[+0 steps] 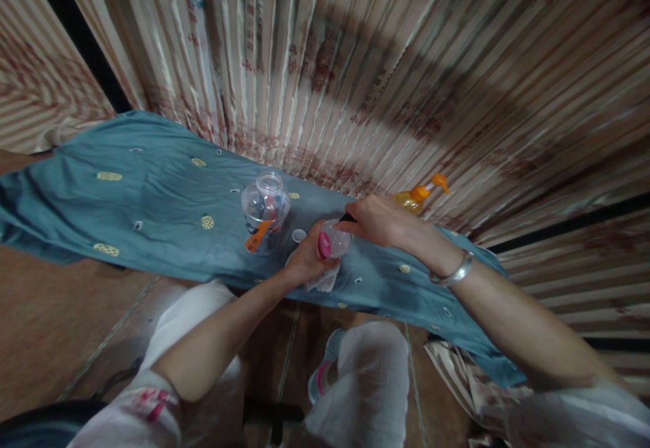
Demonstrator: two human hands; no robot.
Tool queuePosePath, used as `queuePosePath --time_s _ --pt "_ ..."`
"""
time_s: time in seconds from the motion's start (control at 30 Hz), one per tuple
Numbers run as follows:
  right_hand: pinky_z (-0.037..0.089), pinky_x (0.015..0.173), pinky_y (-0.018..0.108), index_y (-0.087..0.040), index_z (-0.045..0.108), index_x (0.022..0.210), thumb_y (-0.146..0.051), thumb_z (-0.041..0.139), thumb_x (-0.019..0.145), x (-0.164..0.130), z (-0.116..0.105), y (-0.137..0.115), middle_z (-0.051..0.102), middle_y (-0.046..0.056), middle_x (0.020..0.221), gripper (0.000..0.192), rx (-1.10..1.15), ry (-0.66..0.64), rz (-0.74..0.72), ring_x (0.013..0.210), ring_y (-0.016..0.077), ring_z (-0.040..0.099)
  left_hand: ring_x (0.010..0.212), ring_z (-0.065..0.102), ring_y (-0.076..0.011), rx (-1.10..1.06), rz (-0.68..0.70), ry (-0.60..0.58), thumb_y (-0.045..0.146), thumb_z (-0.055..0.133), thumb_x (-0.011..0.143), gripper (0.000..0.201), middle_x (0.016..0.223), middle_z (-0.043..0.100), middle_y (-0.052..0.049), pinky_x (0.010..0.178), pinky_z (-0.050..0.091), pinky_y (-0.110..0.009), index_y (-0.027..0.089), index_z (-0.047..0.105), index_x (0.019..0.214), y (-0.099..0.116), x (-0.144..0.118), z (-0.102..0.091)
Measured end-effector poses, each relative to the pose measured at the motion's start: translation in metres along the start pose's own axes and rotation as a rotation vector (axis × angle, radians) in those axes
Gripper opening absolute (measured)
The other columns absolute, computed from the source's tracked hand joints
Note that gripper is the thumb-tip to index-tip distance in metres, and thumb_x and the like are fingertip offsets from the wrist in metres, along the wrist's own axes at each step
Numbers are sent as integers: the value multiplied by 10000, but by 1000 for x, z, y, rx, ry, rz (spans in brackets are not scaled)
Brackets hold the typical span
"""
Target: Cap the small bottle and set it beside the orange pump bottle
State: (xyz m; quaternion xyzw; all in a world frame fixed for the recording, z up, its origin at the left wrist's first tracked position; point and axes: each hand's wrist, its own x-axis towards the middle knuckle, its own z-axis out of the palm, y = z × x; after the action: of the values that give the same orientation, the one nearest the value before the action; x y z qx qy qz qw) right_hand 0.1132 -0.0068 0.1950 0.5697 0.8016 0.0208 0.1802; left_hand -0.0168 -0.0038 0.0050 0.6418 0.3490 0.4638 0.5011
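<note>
Nearest the camera, the person's knees in pale trousers fill the bottom of the view, with a foot in a grey and pink shoe (321, 373) between them on a reddish-brown tiled floor (45, 319). Both bare forearms reach forward from there and meet over the near edge of a surface covered by a teal cloth (152, 211), which is dotted with small yellow oval motifs and hangs down over the front edge.

At that edge the left hand (305, 263) is closed around the lower part of a small clear bottle (332, 241) with a pink end, and a crumpled white tissue (321, 280) is bunched under its palm. The right hand (378, 221), with a silver bangle (453, 273) on the wrist, is curled over the top of the same bottle, fingers closed on a dark part there; what that part is cannot be told. The bottle lies tilted between the two hands, just above the cloth.

Just beyond the left hand a small white cap (299, 235) lies on the cloth. Behind it stands a clear plastic jar (265, 206), open at the neck, with an orange label or piece at its base. Farther right, behind the right hand, an orange pump bottle (419, 196) stands near the back of the surface.

Behind everything hangs a pleated curtain (386, 69) in beige stripes with a dull red pattern, filling the whole upper view; a dark gap (76, 35) shows at its left.
</note>
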Motion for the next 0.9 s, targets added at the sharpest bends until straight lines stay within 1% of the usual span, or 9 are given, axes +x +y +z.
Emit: queuePosePath --time_s 0.1,0.13,0.2,0.3,0.43,0.53,0.63,0.77,0.9 --pt "482 755 301 -164 645 1411 -414 779 929 -4 3 4 814 149 1140 559 113 49 -52 1060 309 768 1133 710 -364 -2 -11 7 215 841 587 727 1246 727 -123 1003 570 -548 239 601 1273 0 1 0" --pt "483 777 293 -178 615 1446 -353 808 905 -4 3 5 808 135 1176 601 133 51 -70 1081 298 762 1113 714 -362 1 -15 7 212 843 584 730 1229 731 -118 986 576 -546 237 598 1271 0 1 0" --pt "471 772 283 -187 655 1387 -279 788 911 -4 4 7 813 111 1155 503 125 24 -83 1055 274 764 1097 714 -355 5 -20 7 201 847 578 732 1218 734 -108 976 580 -535 238 595 1264 0 1 0" --pt "437 692 287 -172 749 1181 -335 695 979 -1 3 6 820 111 1001 264 48 -21 -45 930 256 770 1119 704 -348 3 -26 5 184 853 564 756 1244 727 -104 1006 570 -516 229 586 1269 1 1 0" --pt "418 658 317 -138 788 1041 -493 591 1035 1 2 1 810 173 932 406 -28 -21 25 907 297 773 1150 695 -348 -3 -37 -6 188 834 592 735 1266 716 -100 1036 554 -500 221 585 1283 3 0 0" --pt "422 661 316 -132 761 1150 -504 655 999 -1 1 0 815 172 981 415 6 -8 16 949 311 774 1131 701 -351 -7 -42 -18 202 828 592 718 1246 716 -108 1018 563 -508 235 584 1267 4 0 0" --pt "438 693 284 -173 690 1296 -368 773 921 -3 1 3 816 122 1080 431 75 2 -43 1003 277 765 1115 705 -353 -3 -39 -9 213 826 589 728 1235 722 -96 1009 569 -525 252 574 1271 4 1 0" --pt "427 690 280 -170 737 1184 -290 708 953 -1 2 5 814 110 1041 262 44 -31 -59 954 248 760 1136 701 -366 9 -43 -13 196 829 587 728 1256 722 -95 1030 563 -533 257 594 1273 4 1 0" --pt "423 666 297 -152 773 1125 -433 660 1001 2 1 3 816 141 961 328 -18 -53 1 913 266 767 1154 699 -374 4 -32 -6 199 852 578 764 1265 714 -125 1045 560 -532 223 586 1294 0 1 1"
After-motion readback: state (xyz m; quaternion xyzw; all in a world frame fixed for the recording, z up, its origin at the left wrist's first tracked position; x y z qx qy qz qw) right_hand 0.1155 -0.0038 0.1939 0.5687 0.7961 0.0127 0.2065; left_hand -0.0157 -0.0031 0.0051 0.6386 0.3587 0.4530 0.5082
